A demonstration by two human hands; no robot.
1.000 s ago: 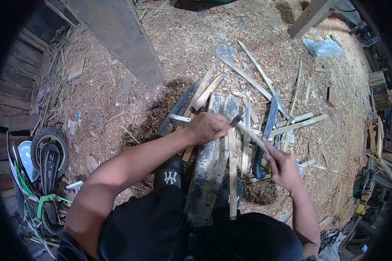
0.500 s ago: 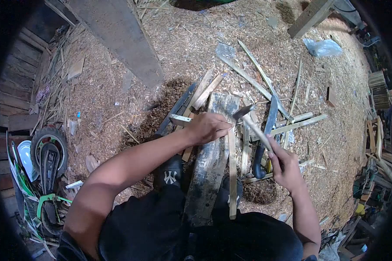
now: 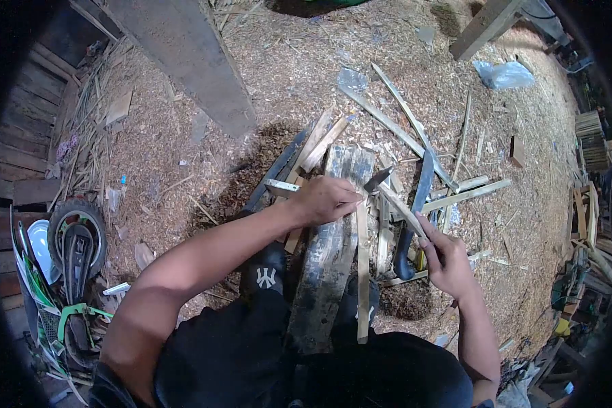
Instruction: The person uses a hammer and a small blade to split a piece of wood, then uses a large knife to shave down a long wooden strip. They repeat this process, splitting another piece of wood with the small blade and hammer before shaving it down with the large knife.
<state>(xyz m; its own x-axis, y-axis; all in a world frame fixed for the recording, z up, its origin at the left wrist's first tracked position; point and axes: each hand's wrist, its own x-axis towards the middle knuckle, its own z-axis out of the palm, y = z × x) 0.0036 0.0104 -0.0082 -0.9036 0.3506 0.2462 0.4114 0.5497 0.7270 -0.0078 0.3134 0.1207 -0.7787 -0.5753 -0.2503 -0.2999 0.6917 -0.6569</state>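
Note:
My right hand (image 3: 447,265) is wrapped around the handle of a hammer (image 3: 402,208). The hammer's dark head (image 3: 379,179) is just right of my left fingertips. My left hand (image 3: 328,202) is closed over a short wooden strip (image 3: 280,186), whose pale end juts out to the left. A longer wooden strip (image 3: 363,272) runs from under my left fingertips toward my lap. Both strips lie across a thick worn timber (image 3: 326,272) between my legs. Whether a nail sits between my left fingertips is too small to tell.
A machete (image 3: 420,197) with a black handle lies right of the timber, among loose wooden strips (image 3: 401,129). Another long dark blade (image 3: 277,170) lies to the left. Wooden posts (image 3: 190,61) rise ahead. A green-trimmed motorbike (image 3: 75,272) stands at far left. Wood shavings cover the ground.
The hammer's head has tilted and dropped slightly near my left fingertips. My right hand has shifted only a little; the left hand and both strips stay almost still.

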